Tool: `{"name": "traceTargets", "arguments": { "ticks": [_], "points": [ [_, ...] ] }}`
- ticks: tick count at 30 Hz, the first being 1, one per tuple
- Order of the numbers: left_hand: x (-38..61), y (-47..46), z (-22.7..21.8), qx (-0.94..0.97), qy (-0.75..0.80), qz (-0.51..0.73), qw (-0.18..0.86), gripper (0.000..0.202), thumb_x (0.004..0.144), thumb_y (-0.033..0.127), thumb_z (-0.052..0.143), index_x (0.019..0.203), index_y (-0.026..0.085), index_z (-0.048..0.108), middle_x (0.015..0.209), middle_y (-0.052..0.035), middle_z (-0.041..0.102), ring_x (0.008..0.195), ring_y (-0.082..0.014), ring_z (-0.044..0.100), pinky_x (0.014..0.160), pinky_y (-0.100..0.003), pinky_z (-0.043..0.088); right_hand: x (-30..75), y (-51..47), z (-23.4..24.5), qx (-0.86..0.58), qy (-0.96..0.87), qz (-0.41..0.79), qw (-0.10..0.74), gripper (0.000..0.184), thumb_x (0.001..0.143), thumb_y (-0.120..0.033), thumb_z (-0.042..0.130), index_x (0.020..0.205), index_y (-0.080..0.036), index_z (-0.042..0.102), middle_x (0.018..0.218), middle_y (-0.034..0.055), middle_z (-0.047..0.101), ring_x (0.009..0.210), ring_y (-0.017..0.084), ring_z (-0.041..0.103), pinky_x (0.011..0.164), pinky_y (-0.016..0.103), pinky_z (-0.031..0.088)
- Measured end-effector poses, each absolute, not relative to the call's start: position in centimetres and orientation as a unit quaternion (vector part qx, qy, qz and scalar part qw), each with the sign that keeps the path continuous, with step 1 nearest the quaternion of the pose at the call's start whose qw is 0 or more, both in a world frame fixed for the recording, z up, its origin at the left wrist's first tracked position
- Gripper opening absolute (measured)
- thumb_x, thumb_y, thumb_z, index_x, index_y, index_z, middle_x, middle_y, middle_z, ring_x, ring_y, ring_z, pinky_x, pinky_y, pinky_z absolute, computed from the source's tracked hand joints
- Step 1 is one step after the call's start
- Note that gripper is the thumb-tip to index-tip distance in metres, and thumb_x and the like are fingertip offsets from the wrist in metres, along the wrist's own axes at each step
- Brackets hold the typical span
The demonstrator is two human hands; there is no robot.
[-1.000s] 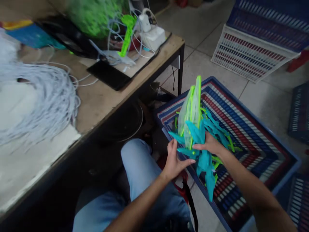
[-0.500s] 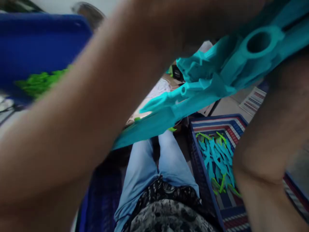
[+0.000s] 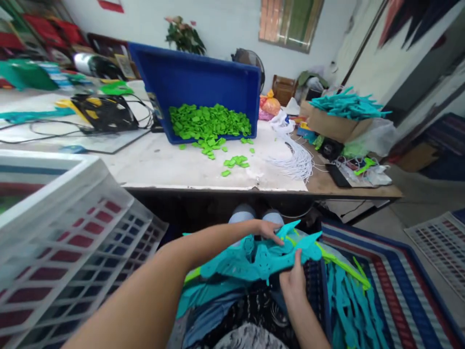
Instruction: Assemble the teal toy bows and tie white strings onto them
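Across my lap lies a bundle of long turquoise plastic pieces [image 3: 263, 261] with pointed ends, a round boss and lime-green strips [image 3: 329, 257] sticking out. My left hand [image 3: 271, 231] reaches over from the far side and closes on the bundle near its pointed right end. From below, my right hand [image 3: 293, 278] grips the same end, its thumb lying on top of a piece and its other fingers hidden underneath. To the right, more turquoise pieces [image 3: 343, 305] with lime-green parts lie in a striped woven-pattern crate [image 3: 395, 271].
Ahead is a white-topped table [image 3: 156, 169] bearing a tipped blue bin [image 3: 207, 77] of small green pieces [image 3: 214, 121], a bundle of white cords [image 3: 296, 162] and a black fan [image 3: 105, 114]. A cardboard box [image 3: 334, 126] holds turquoise parts. A white lattice crate [image 3: 90, 232] stands at left.
The turquoise pieces have come down from close before the camera to my lap, with both arms lowered. My view has lifted and now takes in the table.
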State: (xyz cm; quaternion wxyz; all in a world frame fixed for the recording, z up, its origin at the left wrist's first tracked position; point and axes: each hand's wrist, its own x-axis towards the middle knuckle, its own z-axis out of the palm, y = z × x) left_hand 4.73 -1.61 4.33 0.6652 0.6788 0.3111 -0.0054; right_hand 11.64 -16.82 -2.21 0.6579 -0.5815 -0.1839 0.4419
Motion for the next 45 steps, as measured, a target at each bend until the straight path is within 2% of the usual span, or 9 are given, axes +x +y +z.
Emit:
{"name": "traceTargets", "arguments": {
  "ticks": [4, 8, 15, 20, 24, 29, 33, 37, 45],
  "points": [
    [2.7, -1.4, 1.8, 0.741, 0.376, 0.018, 0.555, 0.084, 0.045, 0.049, 0.084, 0.119, 0.018, 0.059, 0.119, -0.0161, 0.065, 0.108, -0.0344, 0.061, 0.092, -0.042, 0.046, 14.5, -23.0, -3.1, -0.635, -0.085, 0.522, 0.563, 0.064, 0.068, -0.077, 0.054, 0.093, -0.02, 0.069, 0.095, 0.0104, 0.072, 0.096, 0.03, 0.068, 0.084, 0.046, 0.055],
    [-1.5, -2.6, 0.4, 0.843, 0.378, -0.03, 0.383, 0.062, 0.06, 0.041, 0.08, 0.112, 0.014, 0.062, 0.119, -0.0224, 0.06, 0.117, -0.0425, 0.05, 0.102, -0.055, 0.03, 17.6, -25.6, 1.0, -0.723, -0.364, 0.494, 0.316, 0.047, 0.072, -0.065, 0.062, 0.067, -0.019, 0.07, 0.067, 0.0099, 0.069, 0.067, 0.029, 0.067, 0.067, 0.043, 0.056],
    [-0.3, -0.6, 0.2, 0.921, 0.292, -0.069, 0.251, 0.05, 0.074, 0.04, 0.067, 0.119, 0.017, 0.065, 0.107, -0.0175, 0.058, 0.104, -0.0347, 0.05, 0.091, -0.042, 0.039, 17.1, -17.0, 2.1, -0.542, -0.822, 0.117, 0.133, 0.04, 0.089, -0.037, 0.054, 0.127, -0.026, 0.059, 0.127, 0.0115, 0.061, 0.121, 0.034, 0.05, 0.103, 0.058, 0.037],
    [1.9, 1.8, 1.0, 0.912, 0.314, -0.059, 0.259, 0.052, 0.073, 0.038, 0.072, 0.122, 0.024, 0.062, 0.129, -0.0158, 0.051, 0.122, -0.0354, 0.041, 0.101, -0.045, 0.033, 16.0, -15.7, 0.5, -0.473, -0.866, 0.158, -0.025, 0.053, 0.087, -0.039, 0.06, 0.138, -0.031, 0.047, 0.126, 0.0097, 0.062, 0.12, 0.036, 0.052, 0.103, 0.062, 0.034],
    [2.0, -1.4, 0.7, 0.818, 0.515, 0.049, 0.25, 0.075, 0.075, 0.038, 0.07, 0.142, 0.022, 0.041, 0.148, -0.0196, 0.034, 0.134, -0.04, 0.029, 0.107, -0.056, 0.024, 15.8, -10.9, 4.8, -0.383, -0.89, 0.194, -0.152, 0.04, 0.083, -0.042, 0.064, 0.12, -0.029, 0.064, 0.098, 0.0105, 0.072, 0.091, 0.031, 0.065, 0.078, 0.042, 0.05],
    [1.8, -5.4, -1.0, 0.733, 0.617, 0.1, 0.268, 0.064, 0.088, 0.041, 0.052, 0.139, 0.005, 0.041, 0.137, -0.0232, 0.047, 0.131, -0.0377, 0.037, 0.108, -0.05, 0.027, 11.0, 4.0, 9.4, -0.499, -0.861, 0.08, 0.047, 0.035, 0.098, -0.032, 0.036, 0.108, -0.018, 0.067, 0.101, 0.0119, 0.068, 0.098, 0.024, 0.058, 0.085, 0.034, 0.042],
    [1.8, -5.4, -2.1, 0.782, 0.559, 0.112, 0.251, 0.066, 0.088, 0.045, 0.051, 0.141, 0.008, 0.038, 0.135, -0.021, 0.052, 0.129, -0.0356, 0.04, 0.109, -0.053, 0.026, 4.6, 13.2, 8.9, -0.537, -0.839, 0.02, 0.087, 0.043, 0.095, -0.043, 0.046, 0.119, -0.012, 0.063, 0.114, 0.0191, 0.061, 0.111, 0.032, 0.048, 0.092, 0.042, 0.037],
    [0.9, -4.2, -2.5, 0.824, 0.502, 0.111, 0.238, 0.067, 0.086, 0.048, 0.055, 0.139, 0.009, 0.042, 0.129, -0.0201, 0.056, 0.122, -0.0339, 0.048, 0.107, -0.053, 0.029, 2.0, 15.3, 7.7, -0.537, -0.842, 0.04, 0.046, 0.027, 0.091, -0.018, 0.048, 0.101, -0.005, 0.07, 0.109, 0.0227, 0.06, 0.109, 0.033, 0.05, 0.089, 0.042, 0.039],
    [0.0, -2.5, -2.2, 0.84, 0.475, 0.103, 0.242, 0.066, 0.085, 0.049, 0.056, 0.137, 0.01, 0.042, 0.117, -0.019, 0.061, 0.111, -0.0327, 0.055, 0.097, -0.05, 0.04, 10.5, 11.1, 5.4, -0.478, -0.838, 0.104, 0.241, 0.011, 0.083, -0.022, 0.064, 0.093, -0.017, 0.066, 0.097, 0.0082, 0.066, 0.095, 0.023, 0.057, 0.087, 0.035, 0.044]
  ]
}}
